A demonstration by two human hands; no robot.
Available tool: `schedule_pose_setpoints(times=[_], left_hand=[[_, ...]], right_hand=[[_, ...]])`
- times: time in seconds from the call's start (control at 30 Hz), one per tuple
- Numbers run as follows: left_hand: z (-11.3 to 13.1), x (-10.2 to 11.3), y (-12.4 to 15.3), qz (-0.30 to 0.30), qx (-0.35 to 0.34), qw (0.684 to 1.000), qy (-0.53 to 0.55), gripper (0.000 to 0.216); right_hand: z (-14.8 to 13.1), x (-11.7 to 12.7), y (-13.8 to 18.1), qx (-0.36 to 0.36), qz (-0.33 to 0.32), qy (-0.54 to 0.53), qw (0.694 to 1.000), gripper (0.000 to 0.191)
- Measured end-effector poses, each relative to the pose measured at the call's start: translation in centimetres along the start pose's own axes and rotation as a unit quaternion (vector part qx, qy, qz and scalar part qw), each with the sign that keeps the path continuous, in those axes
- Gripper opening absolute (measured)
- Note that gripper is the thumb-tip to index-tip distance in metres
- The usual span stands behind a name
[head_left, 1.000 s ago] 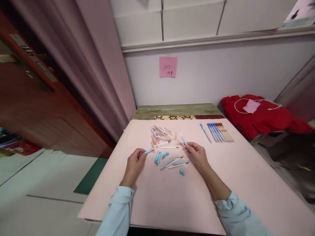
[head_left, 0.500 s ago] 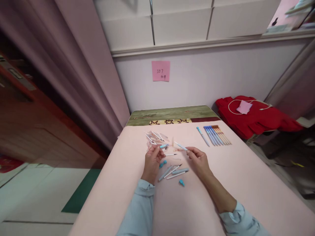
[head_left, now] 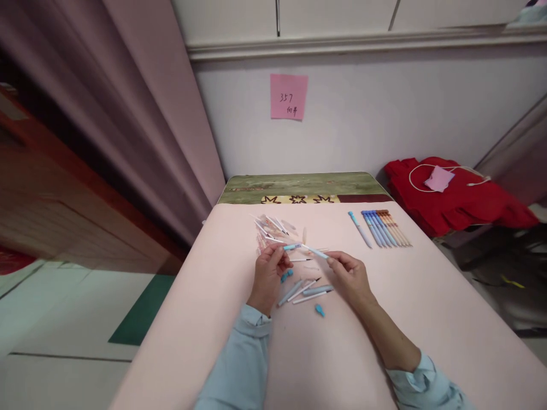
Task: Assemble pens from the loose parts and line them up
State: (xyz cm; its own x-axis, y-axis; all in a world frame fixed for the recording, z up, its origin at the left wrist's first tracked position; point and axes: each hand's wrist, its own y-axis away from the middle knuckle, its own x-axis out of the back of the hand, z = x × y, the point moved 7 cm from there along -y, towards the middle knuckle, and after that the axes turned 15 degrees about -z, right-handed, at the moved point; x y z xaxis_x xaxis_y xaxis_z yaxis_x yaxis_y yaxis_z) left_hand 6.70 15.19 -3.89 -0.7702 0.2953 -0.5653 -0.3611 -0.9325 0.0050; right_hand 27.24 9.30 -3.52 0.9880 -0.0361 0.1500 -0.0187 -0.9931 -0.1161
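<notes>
My left hand (head_left: pixel 268 274) pinches a short blue pen barrel piece (head_left: pixel 292 247) with markings on it. Between the fingertips of my right hand (head_left: pixel 351 278) is a pale blue pen barrel (head_left: pixel 319 253), with a white refill end sticking out to the left. That white end meets or nearly touches the blue piece; whether it is inside I cannot tell. On the table below lie pale blue barrels (head_left: pixel 318 290), white refills (head_left: pixel 308 298) with dark tips, and small blue pen tops (head_left: pixel 286 275). Another blue top (head_left: pixel 319 310) lies closer to me.
Beyond my left hand is a pile of clear, orange-tinted and white pen parts (head_left: pixel 269 228). At the right, a row of blue and brown-topped pens (head_left: pixel 387 229) lies beside a single pen (head_left: pixel 360 230). Red cloth (head_left: pixel 461 199) with a white cable sits past the table's right edge.
The two pen pieces were slightly apart; now the white end reaches the blue piece. My view has tilted downward a little.
</notes>
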Motion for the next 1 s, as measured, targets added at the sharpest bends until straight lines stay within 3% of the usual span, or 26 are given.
schedule_pose_setpoints(times=[0.43, 0.57, 1.0], left_hand=[[-0.8, -1.2, 0.6, 0.007, -0.008, 0.996, 0.091, 0.026], [-1.1, -1.5, 1.0, 0.034, -0.007, 0.992, 0.118, 0.030], [-1.2, -1.8, 1.6, 0.051, 0.017, 0.998, 0.038, 0.031]], right_hand=[[-0.4, -0.9, 0.1, 0.041, -0.035, 0.058, 0.997, 0.024], [-1.1, -0.9, 0.2, 0.061, -0.028, 0.071, 0.995, 0.024], [-2.5, -1.6, 0.6, 0.094, -0.032, 0.102, 0.990, 0.019]])
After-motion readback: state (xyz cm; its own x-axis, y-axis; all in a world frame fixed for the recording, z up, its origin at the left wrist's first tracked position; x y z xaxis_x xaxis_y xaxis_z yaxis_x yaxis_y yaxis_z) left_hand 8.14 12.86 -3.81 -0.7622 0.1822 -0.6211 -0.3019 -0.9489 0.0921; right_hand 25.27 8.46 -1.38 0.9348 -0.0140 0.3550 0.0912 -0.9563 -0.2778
